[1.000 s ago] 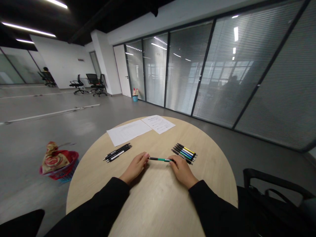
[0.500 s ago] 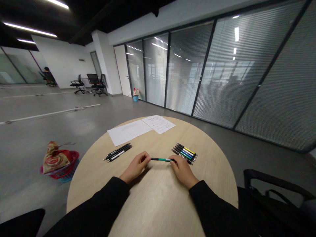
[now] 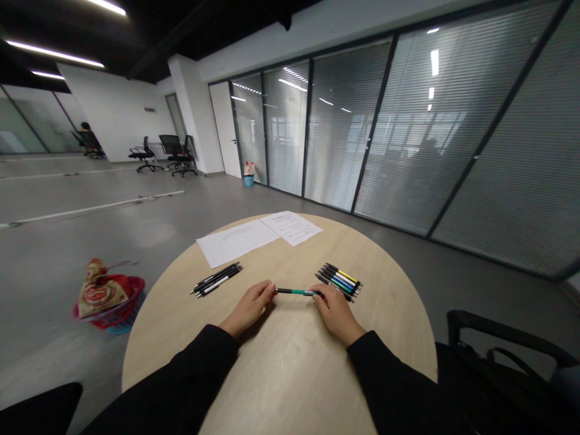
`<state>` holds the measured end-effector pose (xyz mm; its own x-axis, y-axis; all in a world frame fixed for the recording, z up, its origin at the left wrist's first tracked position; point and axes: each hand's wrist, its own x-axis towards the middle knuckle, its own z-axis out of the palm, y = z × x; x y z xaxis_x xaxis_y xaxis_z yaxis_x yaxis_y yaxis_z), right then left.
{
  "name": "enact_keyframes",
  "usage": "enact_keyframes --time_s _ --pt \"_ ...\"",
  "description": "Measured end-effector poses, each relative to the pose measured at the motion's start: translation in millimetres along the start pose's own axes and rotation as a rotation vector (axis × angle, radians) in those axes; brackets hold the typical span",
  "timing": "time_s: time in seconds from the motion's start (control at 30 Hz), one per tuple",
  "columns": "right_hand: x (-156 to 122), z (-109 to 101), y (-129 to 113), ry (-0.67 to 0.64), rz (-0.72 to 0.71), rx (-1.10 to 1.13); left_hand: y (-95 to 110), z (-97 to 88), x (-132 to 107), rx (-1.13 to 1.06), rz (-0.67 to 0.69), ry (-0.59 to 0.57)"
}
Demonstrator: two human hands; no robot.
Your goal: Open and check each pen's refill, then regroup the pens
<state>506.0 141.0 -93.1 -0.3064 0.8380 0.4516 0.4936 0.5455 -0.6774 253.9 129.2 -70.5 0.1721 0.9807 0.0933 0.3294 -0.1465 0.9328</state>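
A slim pen with a green barrel and black ends [image 3: 295, 292] lies level between my hands, just above the round pale-wood table [image 3: 290, 368] or on it. My left hand [image 3: 249, 308] has its fingertips on the pen's left end. My right hand [image 3: 336, 313] covers its right end. To the left lies a small bunch of black pens [image 3: 216, 280]. Just beyond my right hand sits a bunch of multicoloured pens [image 3: 339, 282], with yellow, blue and green barrels. Two printed sheets of paper [image 3: 236, 243] [image 3: 291, 228] lie at the far edge.
A red basket [image 3: 129, 315] holding a patterned bag stands on the grey floor left of the table. A black chair back [image 3: 498, 332] is at lower right. Far off, a seated person [image 3: 86, 136] and office chairs [image 3: 179, 156] stand beyond; a blinded glass partition [image 3: 408, 133] runs along the right.
My left hand has shifted slightly right and down, with the pen's left end now against its fingertips. The right hand and the pen bunches stay put.
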Motion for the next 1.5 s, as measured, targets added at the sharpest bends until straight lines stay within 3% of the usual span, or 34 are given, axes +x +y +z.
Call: enact_keyframes --time_s 0.2,0.7,1.1,1.5 --pt "0.2 -0.9 -1.4 -0.006 0.000 0.003 6.8 0.0 -1.7 0.090 -0.060 0.010" --pt "0.5 -0.1 -0.1 -0.006 -0.009 -0.001 6.0 -1.5 -3.3 -0.010 0.071 -0.024" --pt "0.1 -2.4 -5.3 -0.006 -0.003 0.015 6.3 -0.9 -0.6 0.117 -0.045 0.029" --pt "0.0 -1.9 -4.5 -0.028 0.004 0.016 4.7 -1.6 0.3 0.102 -0.004 0.060"
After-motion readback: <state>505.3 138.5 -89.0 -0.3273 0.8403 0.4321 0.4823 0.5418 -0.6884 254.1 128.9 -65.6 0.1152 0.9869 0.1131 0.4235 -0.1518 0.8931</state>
